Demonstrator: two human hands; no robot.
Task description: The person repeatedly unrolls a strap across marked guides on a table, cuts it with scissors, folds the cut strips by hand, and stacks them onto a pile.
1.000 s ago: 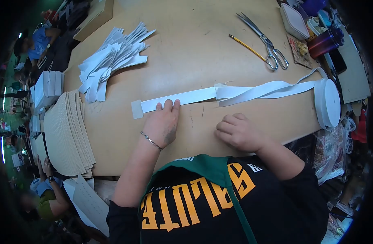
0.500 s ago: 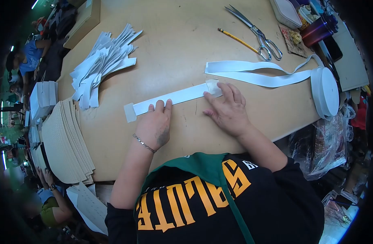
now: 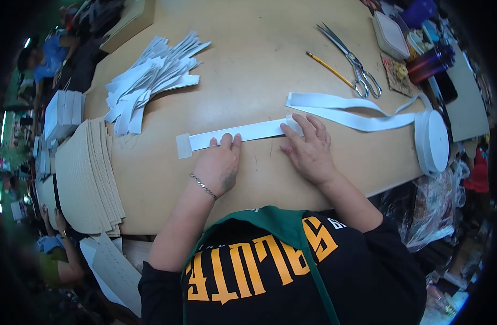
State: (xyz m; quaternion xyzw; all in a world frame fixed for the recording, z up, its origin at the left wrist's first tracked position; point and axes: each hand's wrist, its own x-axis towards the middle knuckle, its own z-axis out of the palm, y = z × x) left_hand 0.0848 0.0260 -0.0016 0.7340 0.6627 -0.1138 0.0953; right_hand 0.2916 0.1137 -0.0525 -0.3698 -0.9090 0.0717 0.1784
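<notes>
A white ribbon strip point(image 3: 259, 131) lies flat on the table, with a piece of translucent tape point(image 3: 184, 147) at its left end. Another tape piece point(image 3: 294, 125) covers the right end, partly hidden by fingers. My left hand point(image 3: 218, 164) rests its outstretched fingertips on the strip's lower edge, left of its middle. At the right end, my right hand point(image 3: 312, 154) lays its spread fingers on the tape. Behind it, a loose length of white ribbon point(image 3: 357, 122) runs to a white roll point(image 3: 435, 142) at the table's right edge.
Cut white strips point(image 3: 151, 81) lie piled at the back left. Scissors point(image 3: 352, 59) and a yellow pencil point(image 3: 328, 69) lie at the back right, near a dark tumbler point(image 3: 430, 64). Fanned beige sheets point(image 3: 89, 179) cover the left edge. Other people point(image 3: 56, 57) sit further left.
The head view has shifted slightly, so the table contents appear moved mostly to the right. Both hands stay on the strip in nearly the same places.
</notes>
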